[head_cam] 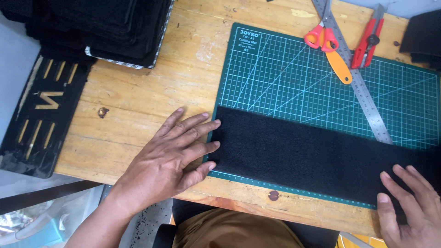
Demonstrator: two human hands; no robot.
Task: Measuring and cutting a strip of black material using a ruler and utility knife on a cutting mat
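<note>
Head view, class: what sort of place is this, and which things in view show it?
Probably a small craft or fabric-cutting workshop: a green cutting mat on a worn wooden table, with scissors, a steel ruler and a utility knife beside black fabric.

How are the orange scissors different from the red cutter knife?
The scissors are orange with two round finger loops; the cutter knife is red, straight and has no loops. The scissors lie partly over the steel ruler; the cutter knife lies just to its right. Both rest at the top of the green cutting mat, away from both hands.
</note>
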